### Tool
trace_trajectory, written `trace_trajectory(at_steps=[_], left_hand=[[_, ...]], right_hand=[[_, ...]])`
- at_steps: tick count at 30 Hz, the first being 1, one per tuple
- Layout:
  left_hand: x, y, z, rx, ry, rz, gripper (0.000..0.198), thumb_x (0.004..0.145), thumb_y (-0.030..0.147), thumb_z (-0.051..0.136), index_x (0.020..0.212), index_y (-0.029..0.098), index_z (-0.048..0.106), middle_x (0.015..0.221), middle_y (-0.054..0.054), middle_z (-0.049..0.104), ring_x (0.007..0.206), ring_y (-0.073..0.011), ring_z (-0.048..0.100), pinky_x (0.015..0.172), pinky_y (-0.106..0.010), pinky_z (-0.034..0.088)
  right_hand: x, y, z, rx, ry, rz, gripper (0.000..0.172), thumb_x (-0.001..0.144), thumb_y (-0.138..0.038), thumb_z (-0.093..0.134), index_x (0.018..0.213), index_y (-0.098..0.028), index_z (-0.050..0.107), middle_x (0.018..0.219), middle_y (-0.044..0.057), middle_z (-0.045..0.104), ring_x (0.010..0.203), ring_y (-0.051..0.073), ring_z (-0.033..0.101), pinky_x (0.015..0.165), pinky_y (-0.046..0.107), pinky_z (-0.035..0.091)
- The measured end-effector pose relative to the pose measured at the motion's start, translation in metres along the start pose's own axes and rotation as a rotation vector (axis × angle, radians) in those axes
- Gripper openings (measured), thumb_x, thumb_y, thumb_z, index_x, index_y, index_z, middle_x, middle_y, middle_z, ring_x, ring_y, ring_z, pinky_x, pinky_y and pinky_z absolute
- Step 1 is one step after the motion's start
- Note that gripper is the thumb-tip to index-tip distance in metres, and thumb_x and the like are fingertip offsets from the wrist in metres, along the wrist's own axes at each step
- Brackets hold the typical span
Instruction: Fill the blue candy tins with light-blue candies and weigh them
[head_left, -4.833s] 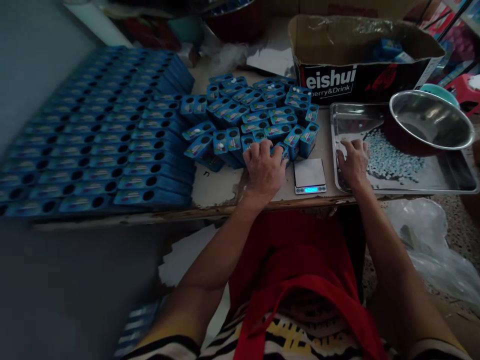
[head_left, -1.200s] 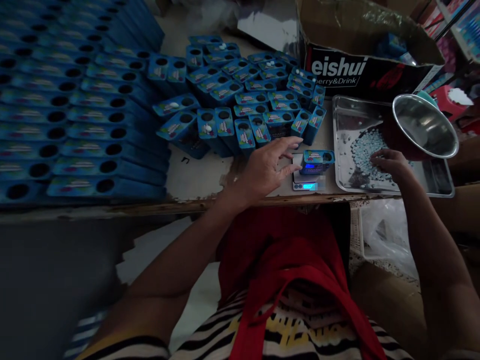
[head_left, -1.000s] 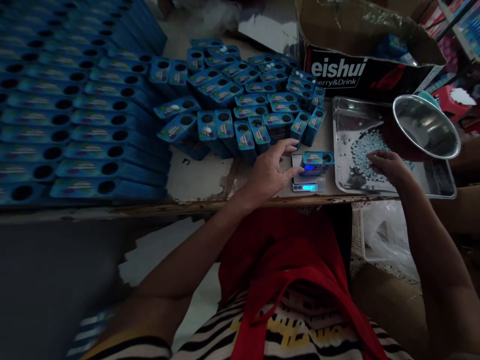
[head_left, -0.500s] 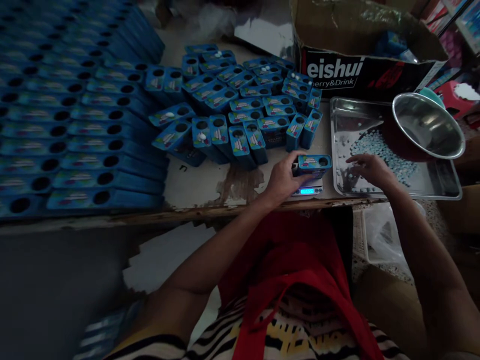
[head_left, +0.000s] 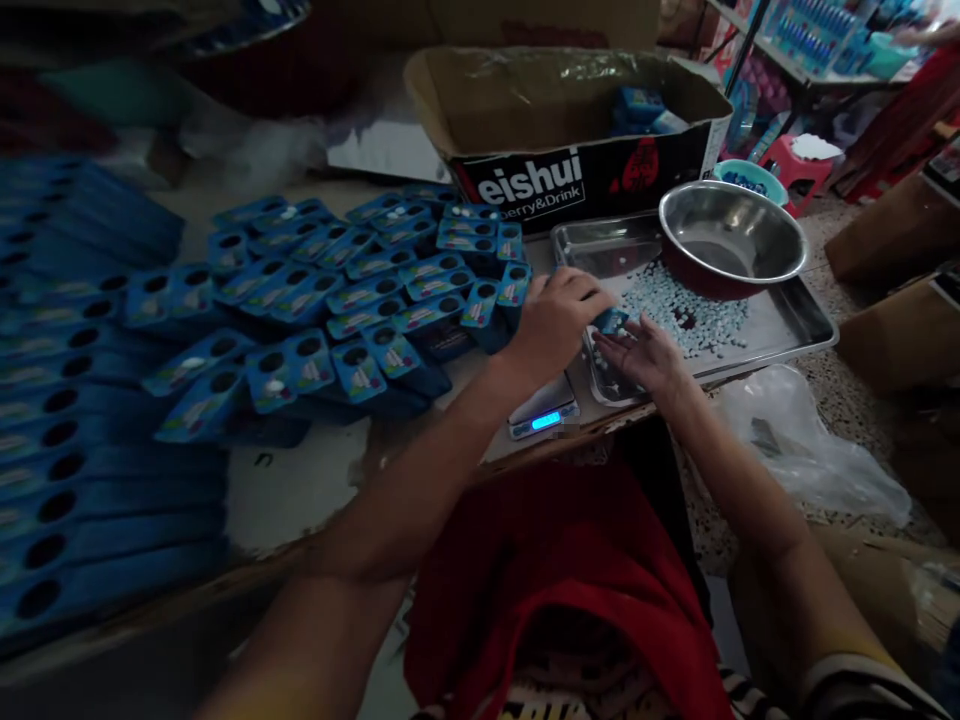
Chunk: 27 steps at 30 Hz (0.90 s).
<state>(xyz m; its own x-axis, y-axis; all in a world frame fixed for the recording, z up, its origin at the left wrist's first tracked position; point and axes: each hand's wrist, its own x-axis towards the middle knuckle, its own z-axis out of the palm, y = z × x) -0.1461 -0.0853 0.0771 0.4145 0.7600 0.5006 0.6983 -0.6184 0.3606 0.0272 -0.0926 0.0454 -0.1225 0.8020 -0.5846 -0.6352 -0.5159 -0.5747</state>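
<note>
My left hand (head_left: 555, 318) is closed around a small blue box (head_left: 612, 320), tilted with its end toward the metal tray (head_left: 787, 352). Most of that box is hidden behind my fingers. Just beneath the box's end, my right hand (head_left: 646, 356) is open, palm up with fingers stretched out, over the tray's near left corner. Many small pale blue and white pellets (head_left: 694, 315) lie spread in the tray. The small digital scale (head_left: 541, 412) at the table's front edge has a lit blue display, its digits too blurred to read.
Many upright blue boxes (head_left: 360, 300) with round holes crowd the table, some with white pellets on top. A steel bowl (head_left: 735, 240) rests on the tray's far side. Behind stands a black carton (head_left: 525, 185); a plastic bag (head_left: 817, 440) lies to the right.
My left hand has lifted the blue box off the scale and tilted it toward the tray. My right hand has turned palm up beneath it. The view has swung to the right.
</note>
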Motion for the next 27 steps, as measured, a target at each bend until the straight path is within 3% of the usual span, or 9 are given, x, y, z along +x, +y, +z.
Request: trace_trajectory(at_steps=[7,11,13,15,18,20,23,25,27], left_hand=[[-0.019,-0.015,0.019,-0.064,0.058,-0.109,0.044,0.094,0.008,0.055,0.125,0.03,0.077,0.127,-0.006,0.076,0.123,-0.0296,0.065,0.112,-0.049,0.051],[-0.02,-0.014,0.015,-0.177,0.14,-0.168,0.029,0.096,0.015,0.062,0.116,0.028,0.078,0.121,-0.006,0.078,0.119,-0.0292,0.069,0.11,-0.048,0.053],[-0.026,-0.014,0.01,-0.271,0.203,-0.221,0.021,0.094,0.024,0.071,0.114,0.026,0.078,0.118,-0.006,0.079,0.116,-0.0292,0.071,0.107,-0.046,0.055],[-0.038,-0.015,0.004,-0.393,0.265,-0.319,0.03,0.087,0.033,0.084,0.115,0.025,0.076,0.114,-0.006,0.079,0.111,-0.0285,0.073,0.103,-0.043,0.058],[-0.069,-0.02,-0.006,-0.602,0.331,-0.505,0.051,0.072,0.039,0.096,0.115,0.024,0.074,0.103,-0.003,0.078,0.098,-0.0253,0.074,0.094,-0.039,0.061],[-0.09,-0.023,-0.008,-0.702,0.358,-0.591,0.057,0.066,0.039,0.099,0.113,0.023,0.072,0.098,0.0,0.075,0.091,-0.0224,0.073,0.088,-0.036,0.061],[-0.113,-0.028,-0.003,-0.772,0.363,-0.64,0.057,0.063,0.036,0.099,0.109,0.023,0.067,0.093,0.002,0.072,0.087,-0.0198,0.072,0.083,-0.033,0.061],[-0.121,-0.032,0.004,-0.808,0.369,-0.647,0.057,0.064,0.036,0.099,0.108,0.023,0.065,0.093,0.002,0.072,0.089,-0.0201,0.073,0.084,-0.033,0.062],[-0.124,-0.035,0.01,-0.842,0.379,-0.636,0.059,0.066,0.036,0.099,0.111,0.023,0.064,0.098,0.0,0.074,0.094,-0.0214,0.075,0.089,-0.036,0.064]], right_hand=[[-0.002,-0.008,-0.006,0.097,-0.021,0.037,0.021,0.109,-0.035,0.047,0.104,-0.02,0.062,0.089,0.008,0.07,0.088,0.023,0.072,0.078,0.034,0.069],[-0.001,-0.012,-0.008,0.081,-0.029,0.07,0.027,0.11,-0.041,0.046,0.105,-0.02,0.062,0.095,0.011,0.07,0.091,0.023,0.074,0.074,0.034,0.07],[0.001,-0.014,-0.011,0.059,-0.022,0.054,0.021,0.107,-0.034,0.048,0.105,-0.019,0.062,0.095,0.011,0.071,0.093,0.024,0.076,0.075,0.034,0.07],[0.002,-0.016,-0.015,-0.039,-0.027,-0.004,0.009,0.098,-0.021,0.057,0.104,-0.019,0.064,0.093,0.01,0.073,0.094,0.023,0.076,0.08,0.033,0.069],[-0.001,-0.022,-0.02,-0.524,-0.033,-0.266,0.018,0.085,-0.014,0.065,0.101,-0.02,0.071,0.095,0.008,0.076,0.098,0.022,0.075,0.092,0.038,0.067],[-0.005,-0.027,-0.023,-0.92,-0.005,-0.509,0.016,0.084,-0.018,0.068,0.097,-0.022,0.075,0.11,0.009,0.078,0.117,0.029,0.072,0.105,0.048,0.062],[-0.004,-0.031,-0.027,-1.382,0.09,-0.872,0.016,0.087,-0.021,0.069,0.098,-0.024,0.079,0.138,0.012,0.074,0.146,0.038,0.052,0.124,0.06,0.043],[0.003,-0.029,-0.031,-1.619,0.174,-1.04,0.021,0.092,-0.023,0.065,0.105,-0.022,0.081,0.14,0.014,0.073,0.144,0.04,0.052,0.125,0.062,0.039],[0.015,-0.024,-0.036,-1.753,0.25,-1.084,0.025,0.095,-0.026,0.062,0.108,-0.02,0.082,0.131,0.016,0.076,0.13,0.038,0.06,0.12,0.06,0.042]])
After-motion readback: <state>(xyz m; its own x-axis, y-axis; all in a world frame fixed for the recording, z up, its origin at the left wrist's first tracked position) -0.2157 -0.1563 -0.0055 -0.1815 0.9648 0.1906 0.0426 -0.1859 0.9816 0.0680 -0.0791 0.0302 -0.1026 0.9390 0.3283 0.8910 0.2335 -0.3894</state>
